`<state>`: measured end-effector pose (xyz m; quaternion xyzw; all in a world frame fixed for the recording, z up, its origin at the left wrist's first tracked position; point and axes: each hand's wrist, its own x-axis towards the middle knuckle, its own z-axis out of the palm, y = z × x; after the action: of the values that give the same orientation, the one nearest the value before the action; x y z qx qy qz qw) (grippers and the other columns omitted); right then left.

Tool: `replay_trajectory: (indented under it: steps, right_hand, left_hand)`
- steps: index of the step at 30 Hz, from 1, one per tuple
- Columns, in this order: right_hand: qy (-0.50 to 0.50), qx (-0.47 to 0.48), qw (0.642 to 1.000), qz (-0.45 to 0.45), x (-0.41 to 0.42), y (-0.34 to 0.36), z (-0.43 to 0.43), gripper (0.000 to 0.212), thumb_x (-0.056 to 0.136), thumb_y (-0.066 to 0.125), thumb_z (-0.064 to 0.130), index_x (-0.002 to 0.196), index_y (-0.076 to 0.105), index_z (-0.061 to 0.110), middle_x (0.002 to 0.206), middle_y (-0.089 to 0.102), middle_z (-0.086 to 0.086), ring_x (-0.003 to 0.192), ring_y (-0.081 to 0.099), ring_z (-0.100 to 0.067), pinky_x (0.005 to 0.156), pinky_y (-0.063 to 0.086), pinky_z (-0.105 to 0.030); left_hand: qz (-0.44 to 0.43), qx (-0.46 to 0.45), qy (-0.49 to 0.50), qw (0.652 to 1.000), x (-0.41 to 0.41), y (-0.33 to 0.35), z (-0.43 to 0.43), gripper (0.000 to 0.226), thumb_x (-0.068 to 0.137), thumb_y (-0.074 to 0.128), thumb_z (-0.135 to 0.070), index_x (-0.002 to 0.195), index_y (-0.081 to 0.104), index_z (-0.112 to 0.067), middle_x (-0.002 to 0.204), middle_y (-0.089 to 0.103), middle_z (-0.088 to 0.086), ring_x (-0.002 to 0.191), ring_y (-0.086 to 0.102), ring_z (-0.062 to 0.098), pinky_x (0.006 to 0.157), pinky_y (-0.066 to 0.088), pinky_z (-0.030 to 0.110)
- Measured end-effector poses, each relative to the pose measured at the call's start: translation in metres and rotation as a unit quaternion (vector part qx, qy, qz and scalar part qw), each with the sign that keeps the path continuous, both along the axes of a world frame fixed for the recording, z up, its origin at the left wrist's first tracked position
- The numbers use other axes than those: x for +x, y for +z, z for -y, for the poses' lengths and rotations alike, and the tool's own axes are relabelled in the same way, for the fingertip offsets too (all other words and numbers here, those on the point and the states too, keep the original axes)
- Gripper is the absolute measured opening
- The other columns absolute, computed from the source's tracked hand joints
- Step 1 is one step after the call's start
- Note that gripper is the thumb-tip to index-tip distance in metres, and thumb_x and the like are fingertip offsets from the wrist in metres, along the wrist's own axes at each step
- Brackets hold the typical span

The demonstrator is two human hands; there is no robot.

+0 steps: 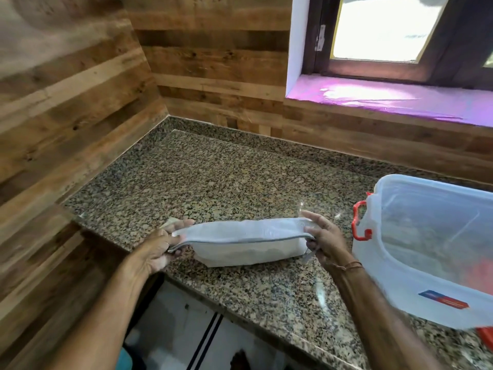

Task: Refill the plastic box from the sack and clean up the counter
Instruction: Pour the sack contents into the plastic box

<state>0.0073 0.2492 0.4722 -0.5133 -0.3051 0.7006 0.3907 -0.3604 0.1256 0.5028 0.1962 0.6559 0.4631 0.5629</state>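
White sack (240, 243) is held at both ends beside plastic box (389, 276).

Daylight floods through dark-framed glass window (384, 28) far beyond right hand (324, 241), pane blown white. Glare streak on glossy purple sill (373, 97). Faint sheen on speckled granite counter (226, 177) near right wrist. Left of left hand (157, 252), wood-plank wall (66, 102) smeared, bowed by lens. Right of right hand, translucent red-latched plastic box (426, 236) blurred at frame edge.

Counter (226, 177) open behind sack (240, 244) up to wood wall (213, 62); plastic box (394, 284) blocks right side.
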Motion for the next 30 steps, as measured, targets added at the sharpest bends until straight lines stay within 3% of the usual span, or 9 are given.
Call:
replay_trajectory:
  steps: [4, 8, 10, 14, 17, 21, 23, 27, 30]
  right_hand:
    - [-0.004, 0.08, 0.996, 0.029, 0.004, -0.001, 0.031, 0.049, 0.094, 0.044, -0.02, 0.129, 0.068, 0.006, 0.137, 0.055, -0.011, 0.084, 0.064, -0.019, 0.044, 0.053, -0.018]
    - [0.062, 0.097, 0.993, 0.022, 0.014, -0.003, 0.036, 0.076, 0.089, 0.045, -0.026, 0.152, 0.047, 0.017, 0.141, 0.05, -0.012, 0.081, 0.071, -0.008, 0.056, 0.058, -0.018]
    - [0.101, 0.074, 0.991, 0.036, 0.019, -0.004, 0.031, 0.09, 0.085, 0.048, -0.026, 0.157, 0.038, 0.027, 0.146, 0.042, -0.008, 0.097, 0.071, -0.022, 0.064, 0.064, -0.029]
    - [0.128, 0.024, 0.989, 0.075, 0.02, -0.001, 0.022, 0.078, 0.088, 0.057, -0.013, 0.152, 0.045, 0.03, 0.154, 0.041, -0.007, 0.108, 0.065, -0.034, 0.068, 0.063, -0.038]
    - [0.171, -0.064, 0.978, 0.098, 0.018, 0.016, 0.013, 0.045, 0.096, 0.059, 0.049, 0.132, 0.064, 0.024, 0.136, 0.058, -0.016, 0.106, 0.068, -0.036, 0.071, 0.063, -0.042]
    - [0.152, -0.1, 0.962, 0.203, 0.0, 0.025, -0.019, 0.092, 0.068, 0.066, 0.084, 0.122, 0.065, 0.01, 0.12, 0.068, -0.02, 0.099, 0.072, -0.035, 0.075, 0.064, -0.041]
    - [0.155, -0.114, 0.95, 0.246, -0.008, 0.014, -0.037, 0.109, 0.041, 0.085, 0.082, 0.121, 0.069, 0.01, 0.12, 0.07, -0.019, 0.103, 0.071, -0.037, 0.086, 0.062, -0.047]
    - [0.216, -0.173, 0.908, 0.315, -0.022, 0.019, -0.04, 0.052, 0.074, 0.088, 0.045, 0.106, 0.071, 0.007, 0.099, 0.073, -0.012, 0.08, 0.071, -0.027, 0.063, 0.062, -0.033]
    - [0.259, -0.182, 0.879, 0.357, -0.022, 0.0, -0.037, 0.04, 0.075, 0.089, 0.037, 0.097, 0.072, 0.008, 0.093, 0.075, -0.009, 0.078, 0.072, -0.025, 0.057, 0.061, -0.03]
  left_hand:
    - [0.017, 0.046, 0.009, 0.999, 0.001, -0.025, 0.029, 0.043, 0.093, 0.059, 0.009, 0.121, 0.073, -0.021, 0.133, 0.063, 0.013, 0.085, 0.06, 0.016, 0.053, 0.051, 0.016]
    - [0.106, -0.006, -0.017, 0.994, -0.015, -0.02, 0.044, 0.061, 0.074, 0.09, -0.035, 0.131, 0.069, -0.031, 0.137, 0.065, 0.013, 0.1, 0.07, 0.027, 0.072, 0.066, 0.038]
    - [0.102, -0.052, -0.075, 0.991, -0.022, -0.01, 0.038, 0.073, 0.082, 0.062, -0.075, 0.135, 0.066, -0.025, 0.136, 0.067, 0.017, 0.115, 0.067, 0.034, 0.077, 0.066, 0.042]
    - [0.074, -0.131, -0.172, 0.973, -0.023, 0.004, 0.006, 0.111, 0.08, 0.009, -0.092, 0.129, 0.072, -0.015, 0.12, 0.073, 0.024, 0.098, 0.07, 0.031, 0.069, 0.061, 0.036]
    - [0.064, -0.172, -0.199, 0.963, -0.019, 0.002, -0.018, 0.105, 0.085, 0.011, -0.087, 0.123, 0.065, -0.005, 0.091, 0.076, 0.023, 0.071, 0.074, 0.029, 0.054, 0.06, 0.033]
    - [0.075, -0.172, -0.215, 0.958, -0.023, -0.021, -0.032, 0.077, 0.096, 0.037, -0.068, 0.136, 0.054, -0.003, 0.103, 0.076, 0.027, 0.093, 0.075, 0.04, 0.072, 0.064, 0.046]
    - [0.097, -0.182, -0.221, 0.953, -0.032, -0.034, -0.035, 0.071, 0.096, 0.047, -0.057, 0.141, 0.05, -0.002, 0.104, 0.075, 0.028, 0.097, 0.074, 0.041, 0.075, 0.064, 0.049]
    - [0.132, -0.178, -0.233, 0.947, -0.038, -0.051, -0.031, 0.058, 0.097, 0.06, -0.028, 0.152, 0.044, -0.018, 0.127, 0.069, 0.029, 0.106, 0.072, 0.04, 0.086, 0.063, 0.053]
    - [0.164, -0.159, -0.256, 0.939, -0.038, -0.07, -0.026, 0.103, 0.072, 0.093, -0.016, 0.155, 0.037, -0.04, 0.14, 0.062, 0.024, 0.11, 0.071, 0.039, 0.085, 0.063, 0.052]
